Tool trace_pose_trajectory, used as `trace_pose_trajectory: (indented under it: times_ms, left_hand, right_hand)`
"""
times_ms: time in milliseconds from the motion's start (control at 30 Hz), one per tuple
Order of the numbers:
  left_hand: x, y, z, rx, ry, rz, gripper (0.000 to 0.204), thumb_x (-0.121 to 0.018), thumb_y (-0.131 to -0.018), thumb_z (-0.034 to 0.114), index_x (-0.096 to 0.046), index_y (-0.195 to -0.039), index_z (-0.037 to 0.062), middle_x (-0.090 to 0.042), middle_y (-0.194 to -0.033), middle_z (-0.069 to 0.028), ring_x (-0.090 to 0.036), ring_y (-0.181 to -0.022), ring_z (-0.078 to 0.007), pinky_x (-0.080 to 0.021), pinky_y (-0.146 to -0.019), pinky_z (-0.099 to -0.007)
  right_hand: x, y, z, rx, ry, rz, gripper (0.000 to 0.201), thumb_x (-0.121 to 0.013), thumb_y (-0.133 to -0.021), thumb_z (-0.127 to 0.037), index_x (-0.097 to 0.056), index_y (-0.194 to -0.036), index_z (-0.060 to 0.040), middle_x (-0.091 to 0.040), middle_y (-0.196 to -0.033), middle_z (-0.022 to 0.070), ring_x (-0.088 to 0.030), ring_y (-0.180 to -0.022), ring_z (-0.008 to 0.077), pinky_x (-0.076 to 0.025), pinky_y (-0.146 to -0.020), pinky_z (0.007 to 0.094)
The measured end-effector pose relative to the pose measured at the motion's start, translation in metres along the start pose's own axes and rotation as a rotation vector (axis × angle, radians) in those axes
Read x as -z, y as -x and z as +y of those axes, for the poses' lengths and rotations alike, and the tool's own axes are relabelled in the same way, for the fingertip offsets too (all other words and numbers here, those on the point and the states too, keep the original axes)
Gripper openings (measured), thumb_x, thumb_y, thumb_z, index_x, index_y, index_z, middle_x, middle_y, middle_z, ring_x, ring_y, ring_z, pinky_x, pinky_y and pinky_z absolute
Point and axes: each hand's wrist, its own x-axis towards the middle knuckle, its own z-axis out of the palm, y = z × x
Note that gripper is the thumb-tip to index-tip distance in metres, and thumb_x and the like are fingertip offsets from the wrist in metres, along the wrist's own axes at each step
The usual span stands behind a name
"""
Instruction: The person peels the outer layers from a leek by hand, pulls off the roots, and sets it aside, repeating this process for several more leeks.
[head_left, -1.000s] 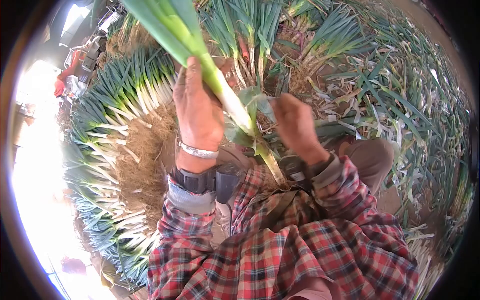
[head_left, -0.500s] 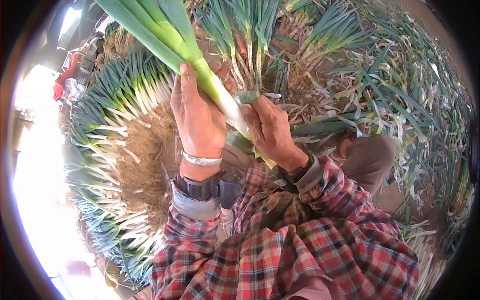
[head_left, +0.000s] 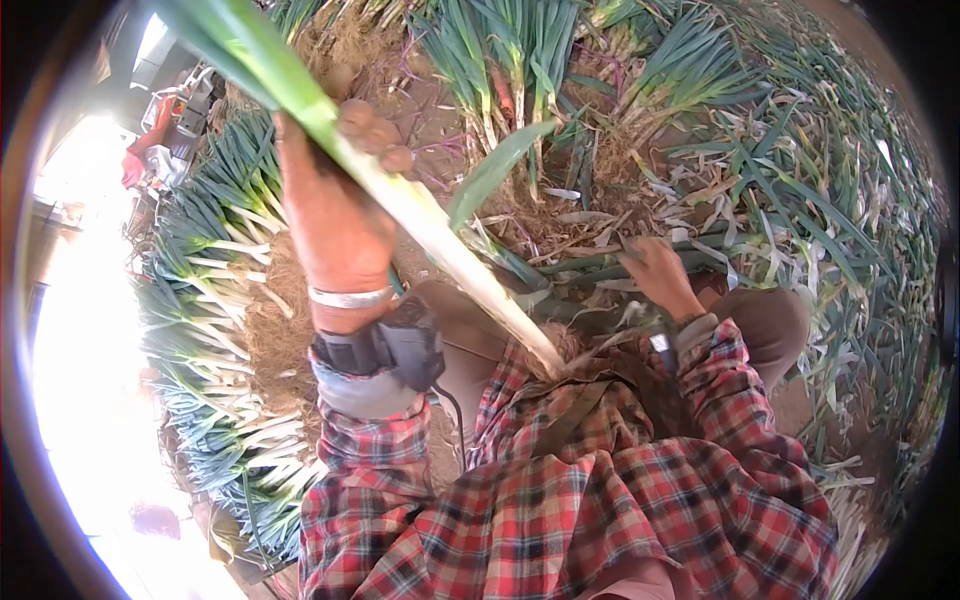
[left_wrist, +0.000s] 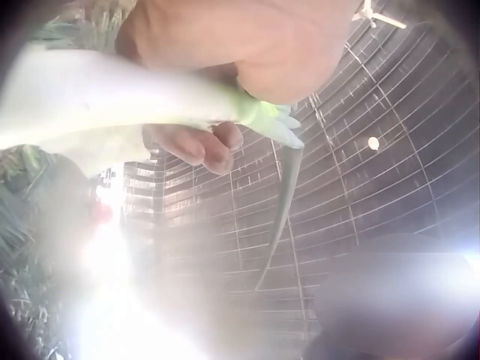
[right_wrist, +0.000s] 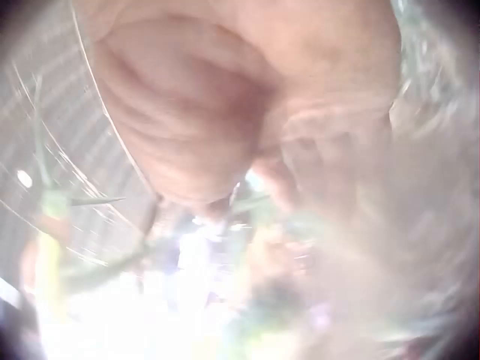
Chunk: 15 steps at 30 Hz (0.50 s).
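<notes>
My left hand (head_left: 335, 215) grips a large leek (head_left: 425, 222), thumb on one side and fingertips curled round the other. The leek slants across me, its green leaves up at the left and its root end close to my lap. A loose leaf (head_left: 505, 168) sticks out from beside its white shank. In the left wrist view the pale shank (left_wrist: 172, 101) passes between thumb and fingers. My right hand (head_left: 660, 278) is away from the leek, over the leaf scraps near my right knee, its fingers loosely extended and blurred.
A curved row of trimmed leeks (head_left: 215, 300) with roots inward lies at the left. Bunched leeks (head_left: 510, 75) stand ahead, and another bunch (head_left: 680, 75) lies to their right. Heaped leaf waste (head_left: 850, 230) covers the right side.
The left hand and leek have moved left and tilted. My right hand, earlier at the leek's shank, has pulled away to the right. More of the white lower shank shows now.
</notes>
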Motion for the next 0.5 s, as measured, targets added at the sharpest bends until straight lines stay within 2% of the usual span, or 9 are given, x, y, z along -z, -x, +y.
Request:
trace_pose_trajectory:
  times_ms: [67,100,167,200,300,333,367,433,500]
  left_hand:
    - [0.011,0.0,-0.021,0.055,0.043,-0.157,0.048,-0.035,-0.104,0.038,-0.047,-0.126,-0.0025,-0.051,-0.081,-0.0019,-0.052,-0.08,-0.0153,-0.046,-0.07,-0.0314]
    - [0.002,0.003,-0.029,0.04,-0.061,0.031,0.05,-0.034,-0.103,0.042,-0.048,-0.124,-0.002,-0.052,-0.079,-0.0024,-0.054,-0.082,-0.0178,-0.049,-0.078,-0.0354]
    - [-0.009,0.005,-0.045,-0.009,-0.237,0.161,0.053,-0.035,-0.102,0.045,-0.049,-0.122,-0.0014,-0.053,-0.079,-0.0027,-0.055,-0.085,-0.0207,-0.049,-0.085,-0.0393]
    - [-0.027,0.008,-0.049,0.009,-0.216,0.268,0.047,-0.036,-0.102,0.048,-0.052,-0.115,0.0055,-0.051,-0.075,-0.0006,-0.052,-0.073,-0.0179,-0.047,-0.072,-0.0348]
    - [-0.023,0.009,-0.051,-0.021,-0.287,0.345,0.046,-0.036,-0.102,0.049,-0.053,-0.111,0.0075,-0.051,-0.075,-0.0006,-0.051,-0.074,-0.0179,-0.048,-0.073,-0.0367]
    - [-0.02,0.013,-0.049,0.001,-0.272,0.267,0.051,-0.036,-0.101,0.052,-0.053,-0.109,0.0049,-0.046,-0.074,-0.0006,-0.047,-0.076,-0.0199,-0.046,-0.083,-0.0388]
    - [-0.016,0.015,-0.048,0.002,-0.274,0.272,0.051,-0.036,-0.101,0.052,-0.053,-0.109,0.0049,-0.046,-0.074,-0.0006,-0.047,-0.076,-0.0199,-0.046,-0.083,-0.0388]
    - [-0.009,0.018,-0.046,0.097,-0.049,0.033,0.049,-0.036,-0.101,0.053,-0.054,-0.102,0.0074,-0.045,-0.071,0.0001,-0.049,-0.077,-0.0205,-0.046,-0.087,-0.0407]
    - [-0.01,0.017,-0.046,0.099,-0.076,0.069,0.048,-0.036,-0.101,0.053,-0.054,-0.098,0.0083,-0.044,-0.069,0.0005,-0.05,-0.078,-0.0207,-0.046,-0.089,-0.0416]
  right_hand:
    - [0.01,-0.029,-0.076,0.268,-0.818,-0.111,0.031,-0.062,-0.092,-0.024,-0.062,-0.104,0.005,-0.065,-0.102,0.0177,-0.062,-0.089,0.0347,-0.05,-0.08,0.0397]
    - [0.018,-0.033,-0.117,0.306,-0.928,-0.138,0.034,-0.064,-0.091,-0.027,-0.061,-0.106,0.003,-0.064,-0.1,0.0192,-0.063,-0.087,0.032,-0.05,-0.077,0.0379]
    - [0.042,-0.025,-0.183,0.529,-0.706,0.008,0.029,-0.063,-0.092,-0.028,-0.06,-0.097,0.0009,-0.061,-0.09,0.0177,-0.062,-0.081,0.033,-0.049,-0.069,0.0392]
    - [0.039,-0.026,-0.193,0.534,-0.702,0.01,0.029,-0.063,-0.092,-0.028,-0.06,-0.097,0.0009,-0.061,-0.09,0.0177,-0.062,-0.081,0.033,-0.049,-0.069,0.0392]
    - [0.031,-0.024,-0.203,0.559,-0.394,0.227,0.026,-0.061,-0.092,-0.026,-0.055,-0.087,-0.0013,-0.054,-0.079,0.0165,-0.058,-0.074,0.0372,-0.046,-0.062,0.0435]
    - [0.031,-0.021,-0.202,0.545,-0.486,0.198,0.026,-0.061,-0.092,-0.025,-0.053,-0.083,-0.0018,-0.052,-0.076,0.0165,-0.057,-0.072,0.0388,-0.045,-0.06,0.0456]
    - [0.03,-0.019,-0.2,0.526,-0.576,0.171,0.027,-0.061,-0.092,-0.024,-0.051,-0.08,-0.0022,-0.049,-0.073,0.0165,-0.056,-0.07,0.0404,-0.044,-0.059,0.0477]
    - [0.029,-0.016,-0.201,0.517,-0.54,0.182,0.025,-0.061,-0.092,-0.022,-0.051,-0.08,-0.0023,-0.05,-0.073,0.0167,-0.056,-0.07,0.0405,-0.044,-0.058,0.0476]
    - [0.03,-0.014,-0.203,0.512,-0.499,0.199,0.023,-0.061,-0.091,-0.021,-0.052,-0.081,-0.0023,-0.051,-0.073,0.0169,-0.057,-0.069,0.0406,-0.044,-0.058,0.0476]
